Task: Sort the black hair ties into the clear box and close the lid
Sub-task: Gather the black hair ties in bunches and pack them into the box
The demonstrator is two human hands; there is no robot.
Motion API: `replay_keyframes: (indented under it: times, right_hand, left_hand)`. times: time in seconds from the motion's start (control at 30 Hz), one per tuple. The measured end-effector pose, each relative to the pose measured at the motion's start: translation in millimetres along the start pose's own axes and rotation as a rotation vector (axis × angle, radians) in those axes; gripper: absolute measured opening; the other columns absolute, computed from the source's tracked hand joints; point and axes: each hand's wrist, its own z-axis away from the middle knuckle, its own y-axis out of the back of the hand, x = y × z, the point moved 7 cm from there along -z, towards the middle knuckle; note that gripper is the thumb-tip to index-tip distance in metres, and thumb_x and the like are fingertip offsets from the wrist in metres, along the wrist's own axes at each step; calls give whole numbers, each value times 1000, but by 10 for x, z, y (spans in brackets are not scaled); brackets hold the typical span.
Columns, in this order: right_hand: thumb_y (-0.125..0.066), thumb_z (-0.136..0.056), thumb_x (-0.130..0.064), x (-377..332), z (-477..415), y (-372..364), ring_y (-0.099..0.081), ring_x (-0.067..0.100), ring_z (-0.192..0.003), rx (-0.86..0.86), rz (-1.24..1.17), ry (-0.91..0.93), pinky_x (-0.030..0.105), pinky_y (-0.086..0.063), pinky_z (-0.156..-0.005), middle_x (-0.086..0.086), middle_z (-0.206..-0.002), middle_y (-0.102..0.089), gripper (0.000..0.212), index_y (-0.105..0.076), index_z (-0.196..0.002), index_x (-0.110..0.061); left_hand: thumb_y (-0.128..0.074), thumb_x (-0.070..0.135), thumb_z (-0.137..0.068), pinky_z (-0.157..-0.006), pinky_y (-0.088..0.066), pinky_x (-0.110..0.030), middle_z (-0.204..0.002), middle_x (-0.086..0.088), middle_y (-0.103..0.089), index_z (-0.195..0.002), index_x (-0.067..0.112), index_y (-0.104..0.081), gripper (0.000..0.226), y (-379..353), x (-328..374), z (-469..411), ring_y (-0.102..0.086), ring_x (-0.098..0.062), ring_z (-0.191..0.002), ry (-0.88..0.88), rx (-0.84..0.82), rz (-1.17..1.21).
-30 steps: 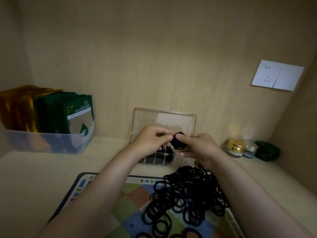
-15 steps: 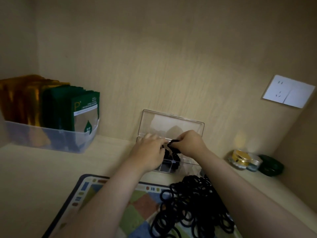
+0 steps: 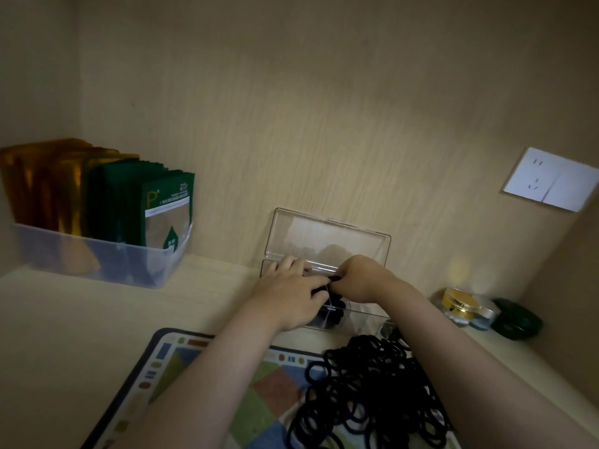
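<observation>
The clear box point(image 3: 366, 314) stands by the back wall, its lid point(image 3: 327, 238) upright and open. Some black hair ties point(image 3: 327, 314) lie in its middle compartments. My left hand point(image 3: 291, 290) lies over the box's left part, fingers stretched toward the hinge and thumb against the ties. My right hand point(image 3: 359, 277) is curled over the box and pinches a bundle of black hair ties point(image 3: 335, 279), mostly hidden under its fingers. A large loose pile of black hair ties point(image 3: 369, 384) sits on the patterned mat point(image 3: 181, 358) under my right forearm.
A translucent bin point(image 3: 107, 260) with green and gold sachets stands at the back left. A gold-lidded jar point(image 3: 458, 301), a small clear jar point(image 3: 484, 315) and a dark green case point(image 3: 517, 319) sit at the back right. A white wall socket point(image 3: 551, 179) is on the right.
Both hands went forward and down from above the box into it, carrying the bundle of ties. The view tilted down and came closer.
</observation>
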Motion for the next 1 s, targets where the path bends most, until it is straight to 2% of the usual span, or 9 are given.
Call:
replay_keyframes:
  times: [0.1,0.23,0.33,0.43,0.6,0.73,0.8,0.87,1.0]
  right_hand:
    - [-68,-78,-36,39,46,69,-68,18,-83,36,-56,71,36,-58,-77,3,-88,-75,24,-79,-89,-19]
    - [-59,-86,-25,45,203,131,-63,14,-98,150,-122,182,28,-50,-84,-7,-108,-69,27,-76,-106,-27]
    - [-47,-86,-26,-34,349,61,-59,21,-102,214,94,320,33,-45,-88,-4,-113,-68,36,-74,-110,-27]
    - [-28,-82,-36,-130,412,-108,-51,22,-106,153,317,376,38,-35,-93,-3,-116,-66,53,-71,-111,-28]
    - [-28,-80,-36,-137,378,-122,-56,23,-98,134,270,367,39,-37,-94,1,-100,-70,50,-71,-103,-24]
    - [-39,-80,-26,-81,406,20,-62,23,-80,321,189,375,32,-42,-84,3,-84,-74,44,-75,-104,-30]
    - [-34,-78,-29,-81,398,-59,-58,22,-80,293,244,373,34,-41,-88,0,-78,-70,41,-73,-90,-27]
    - [-27,-78,-34,-83,373,-180,-55,21,-91,200,263,356,38,-37,-94,-3,-88,-69,43,-67,-87,-25]
    - [-29,-82,-33,-74,403,-187,-55,21,-107,106,164,362,40,-36,-100,-5,-111,-69,50,-69,-111,-27]
  left_hand:
    - [-28,52,-101,-114,-18,-37,-151,7,-33,-146,47,-37,46,-10,5,-5,-20,-14,-141,4,-12,-7]
    - [-30,52,-101,-114,-18,-36,-151,8,-34,-145,47,-38,46,-7,3,-9,-20,-13,-141,8,-2,-4]
    - [-32,52,-100,-114,-19,-37,-150,8,-36,-144,48,-38,45,-14,4,-17,-23,-14,-139,13,3,-3]
    - [-34,51,-99,-112,-21,-36,-148,8,-38,-142,48,-39,43,-5,17,-9,-25,-14,-138,5,23,-3]
    - [-34,50,-100,-112,-21,-36,-147,9,-39,-142,49,-38,43,-2,20,-5,-25,-13,-138,-2,32,-3]
    - [-34,50,-99,-113,-21,-36,-148,9,-38,-143,49,-38,44,-10,11,-15,-25,-14,-138,1,34,-8]
    - [-35,50,-99,-113,-20,-36,-147,9,-39,-142,49,-39,43,-7,18,-14,-25,-13,-138,-1,35,-5]
    - [-35,49,-99,-113,-20,-36,-147,10,-39,-141,50,-40,42,-6,20,-16,-25,-13,-138,2,32,-3]
    - [-36,49,-99,-113,-20,-37,-147,10,-39,-141,49,-41,42,-6,23,-22,-25,-13,-138,2,27,-9]
